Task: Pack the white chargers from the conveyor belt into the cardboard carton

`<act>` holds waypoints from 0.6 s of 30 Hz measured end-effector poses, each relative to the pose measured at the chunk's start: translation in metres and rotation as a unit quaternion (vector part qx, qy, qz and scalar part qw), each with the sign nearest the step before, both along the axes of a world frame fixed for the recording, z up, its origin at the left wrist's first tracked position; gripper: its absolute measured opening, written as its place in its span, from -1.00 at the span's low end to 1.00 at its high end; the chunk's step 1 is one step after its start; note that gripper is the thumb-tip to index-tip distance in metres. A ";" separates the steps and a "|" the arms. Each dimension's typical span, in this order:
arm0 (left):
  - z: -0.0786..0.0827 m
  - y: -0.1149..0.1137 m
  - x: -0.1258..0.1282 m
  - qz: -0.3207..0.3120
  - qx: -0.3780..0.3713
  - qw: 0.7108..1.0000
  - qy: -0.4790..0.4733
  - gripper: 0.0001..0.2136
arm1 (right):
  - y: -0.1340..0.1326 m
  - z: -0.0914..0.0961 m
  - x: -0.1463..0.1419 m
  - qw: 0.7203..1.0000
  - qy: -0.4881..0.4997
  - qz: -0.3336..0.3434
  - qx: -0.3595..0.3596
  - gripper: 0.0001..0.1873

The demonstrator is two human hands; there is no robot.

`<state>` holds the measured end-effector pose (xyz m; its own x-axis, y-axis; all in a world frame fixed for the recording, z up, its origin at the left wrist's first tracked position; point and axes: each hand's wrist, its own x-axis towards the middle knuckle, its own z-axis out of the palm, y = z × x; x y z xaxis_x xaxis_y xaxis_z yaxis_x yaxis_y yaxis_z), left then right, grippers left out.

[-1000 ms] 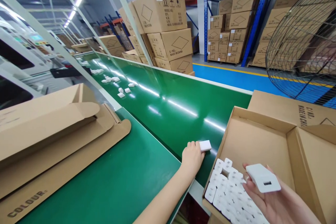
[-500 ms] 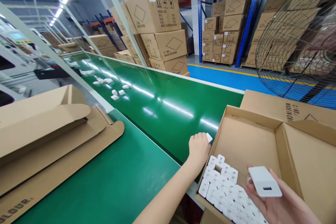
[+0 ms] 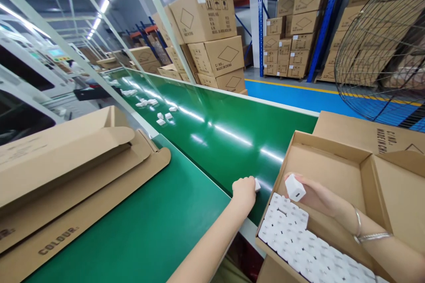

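Over the green conveyor belt, beside the left wall of an open cardboard box point(image 3: 335, 159), my left hand point(image 3: 244, 192) is closed on a white charger point(image 3: 257, 185), which is mostly hidden by the fingers. My right hand point(image 3: 314, 190), with bracelets at its wrist, grips another white charger point(image 3: 295, 188) above the box, its dark port slot turned toward me. Beneath that hand, packed rows of white chargers point(image 3: 299, 243) fill the near left part of the box, prongs upward.
Loose white chargers point(image 3: 161, 119) lie far along the conveyor belt point(image 3: 212, 150). Folded cardboard boxes point(image 3: 83, 177) rest on the green table at left. A wire fan point(image 3: 375, 53) stands at right, and stacked cartons point(image 3: 215, 53) stand beyond the belt.
My right hand has moved forward and left over the box with its charger, now near the front of the packed rows. My left hand has shifted slightly down and left. The view has turned slightly left.
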<state>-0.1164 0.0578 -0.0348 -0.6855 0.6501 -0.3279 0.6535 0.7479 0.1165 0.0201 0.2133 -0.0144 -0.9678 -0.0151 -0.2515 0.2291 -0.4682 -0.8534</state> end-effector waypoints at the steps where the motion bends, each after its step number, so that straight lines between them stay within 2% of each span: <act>1: 0.003 -0.005 -0.003 -0.003 0.026 1.000 -0.003 -0.76 | -0.002 -0.001 0.000 1.000 -0.005 0.008 -0.003 -0.70; 3: 0.009 -0.016 -0.005 -0.024 0.087 0.996 -0.013 -0.72 | -0.003 -0.001 0.001 1.000 -0.006 -0.001 -0.008 -0.70; 5: 0.015 -0.027 0.000 -0.055 0.206 0.975 -0.064 -0.68 | -0.003 0.001 0.004 0.999 0.008 -0.043 -0.014 -0.73; 7: 0.020 -0.036 0.010 -0.085 0.359 0.917 -0.155 -0.65 | -0.005 0.004 0.011 0.994 0.028 -0.101 -0.019 -0.75; 9: 0.026 -0.044 0.022 -0.106 0.466 0.846 -0.236 -0.67 | -0.011 0.008 0.022 0.988 0.030 -0.145 -0.037 -0.74; 10: 0.029 -0.046 0.027 -0.113 0.485 0.828 -0.258 -0.68 | -0.016 0.011 0.029 0.985 0.024 -0.161 -0.058 -0.73; 13: 0.034 -0.047 0.041 -0.121 0.508 0.804 -0.286 -0.70 | -0.037 0.019 0.048 0.967 -0.016 -0.203 -0.156 -0.73; 15: 0.035 -0.045 0.047 -0.130 0.538 0.778 -0.297 -0.71 | -0.051 0.025 0.057 0.954 -0.037 -0.211 -0.210 -0.71; 18: 0.034 -0.041 0.052 -0.166 0.582 0.737 -0.302 -0.74 | -0.065 0.029 0.066 0.947 -0.038 -0.202 -0.248 -0.70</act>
